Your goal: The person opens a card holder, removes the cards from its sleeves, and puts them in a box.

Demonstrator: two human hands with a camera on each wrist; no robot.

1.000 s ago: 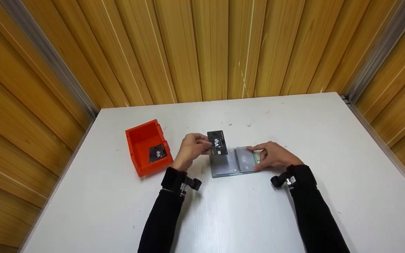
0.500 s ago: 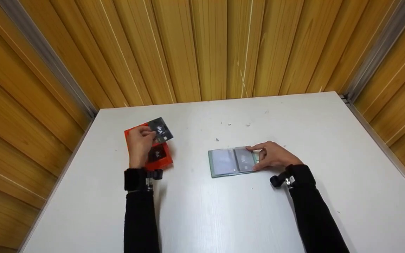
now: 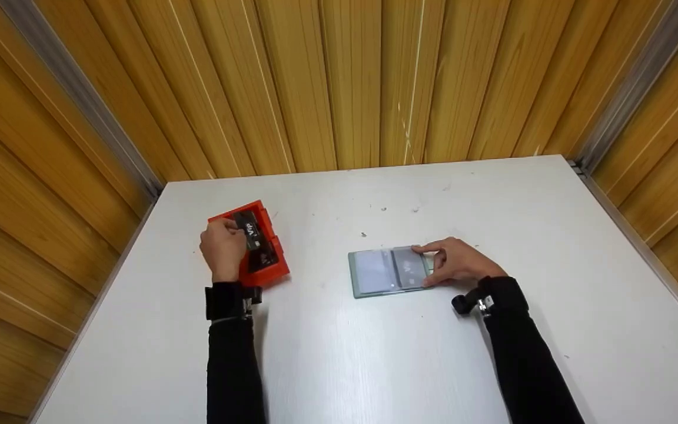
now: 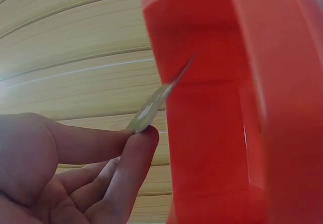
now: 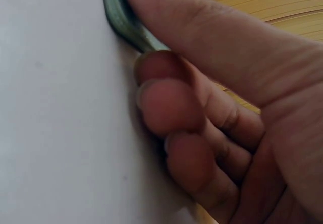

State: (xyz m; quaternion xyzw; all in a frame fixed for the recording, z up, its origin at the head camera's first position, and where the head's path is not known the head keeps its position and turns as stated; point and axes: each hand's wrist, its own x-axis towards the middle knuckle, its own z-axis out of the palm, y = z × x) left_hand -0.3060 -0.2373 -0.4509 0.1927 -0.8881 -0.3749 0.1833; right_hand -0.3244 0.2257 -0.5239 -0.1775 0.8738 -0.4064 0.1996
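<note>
Left hand pinches a card at the bin's mouth, likely stowing: release next. Right hand seemingly pinches the wallet.

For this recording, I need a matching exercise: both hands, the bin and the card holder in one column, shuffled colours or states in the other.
Column one:
1. Left hand
2. Right hand
3. Bin
4. Card holder

Column two:
A. green-edged, lying open
B. holds the card holder's edge
C. bright red
D. pinches a Vip card

Pairs: 1-D, 2-B, 3-C, 4-A
</note>
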